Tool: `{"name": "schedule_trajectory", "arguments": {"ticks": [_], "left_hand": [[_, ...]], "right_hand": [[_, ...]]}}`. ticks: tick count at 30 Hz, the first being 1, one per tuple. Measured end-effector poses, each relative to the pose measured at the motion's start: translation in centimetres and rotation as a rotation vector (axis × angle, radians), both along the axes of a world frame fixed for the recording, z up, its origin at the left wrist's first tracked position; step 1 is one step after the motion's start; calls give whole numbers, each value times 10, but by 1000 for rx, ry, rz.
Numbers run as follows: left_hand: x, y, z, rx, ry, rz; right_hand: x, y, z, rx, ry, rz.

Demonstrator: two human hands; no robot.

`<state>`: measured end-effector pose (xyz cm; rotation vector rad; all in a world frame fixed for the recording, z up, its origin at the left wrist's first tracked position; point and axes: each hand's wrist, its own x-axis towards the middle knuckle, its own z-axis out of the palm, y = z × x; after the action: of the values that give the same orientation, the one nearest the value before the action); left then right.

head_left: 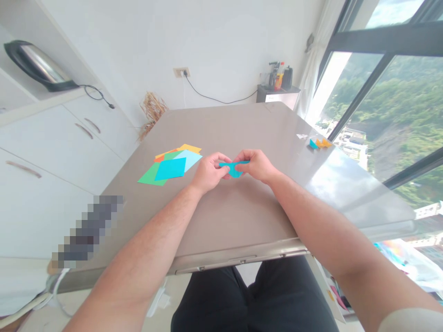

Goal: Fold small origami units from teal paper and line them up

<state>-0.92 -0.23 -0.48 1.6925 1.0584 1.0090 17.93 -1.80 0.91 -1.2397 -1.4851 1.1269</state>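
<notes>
Between my two hands is a small folded piece of blue origami paper (236, 170), held just above the table with its point toward me. My left hand (212, 171) pinches its left end between thumb and fingers. Its right end is pinched by my right hand (255, 165). To the left of my left hand lies a loose spread of coloured paper sheets, with a blue square sheet (170, 169) on top, a green sheet (149, 175) beneath it, and a light blue sheet (191, 159), orange and yellow ones behind.
The brown-grey table (221, 129) spreads out ahead. Small folded paper pieces (320, 143), blue and orange, stand near its right edge by the window. White scraps (302, 136) lie beside them. A blurred-out dark object (92, 230) is at the left front edge. A kettle (39, 67) sits on the left shelf.
</notes>
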Motion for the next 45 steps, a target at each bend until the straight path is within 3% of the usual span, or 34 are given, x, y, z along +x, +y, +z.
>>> {"name": "schedule_trajectory", "arguments": {"ticks": [4,17,25,30,35,39,42,45], "left_hand": [[1,0,0,-16,-13,-16],[5,-6,8,51,46,52],[5,-4,3,16,79,-2],[6,-4,3,-8,17,39],[9,-1,1,5,-48,112],[6,1,1,34,-113,187],[5,1,2,12,-195,192],[5,0,4,-9,-207,171]], "right_hand": [[-3,1,-4,47,-33,-59],[-2,1,0,-90,96,-12],[-5,0,-1,-79,99,-100],[-4,1,-3,-88,101,-48],[-9,1,-6,42,54,-117],[-6,0,-3,33,95,-24],[-2,-1,-1,10,141,18],[-3,-2,0,40,121,-32]]}}
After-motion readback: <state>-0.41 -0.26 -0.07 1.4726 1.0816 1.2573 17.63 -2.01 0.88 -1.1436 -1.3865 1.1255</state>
